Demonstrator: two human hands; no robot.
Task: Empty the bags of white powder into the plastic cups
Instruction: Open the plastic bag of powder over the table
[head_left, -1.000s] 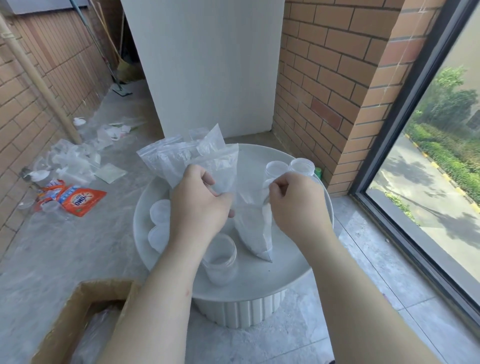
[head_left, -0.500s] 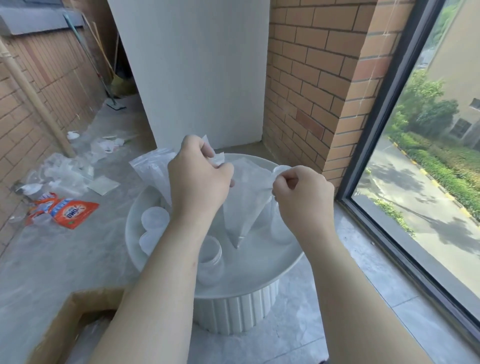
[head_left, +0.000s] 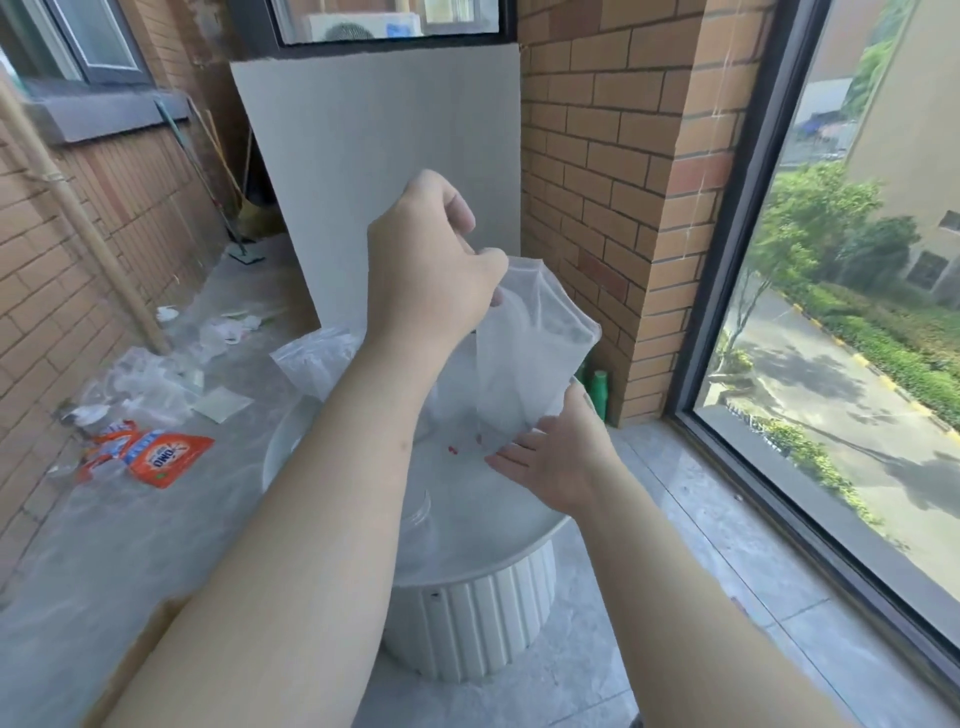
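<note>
Head view, single frame. Step in hand, by my reading: tipping one bag of white powder (head_left: 530, 353) toward a cup. Whether its mouth is open or powder is falling, I cannot tell. Left hand (head_left: 431, 270) is raised above the round white table (head_left: 493, 540), fingers curled and clamped on the bag's upper edge, so the bag hangs slanted beneath it. Right hand (head_left: 550, 457) sits lower, fingers nearly straight and slightly spread, touching the bag's lower end from the near side; it grips nothing. Clear plastic cup (head_left: 418, 512) stands on the table, mostly hidden behind the left forearm and apart from the bag's lower end. Further bags (head_left: 317, 358) lie at the table's far left edge. Next move, as I judge it: bring the lower end over the cup rim and steady it there with the right hand before lifting higher, since the loose film could spill powder onto the table.
</note>
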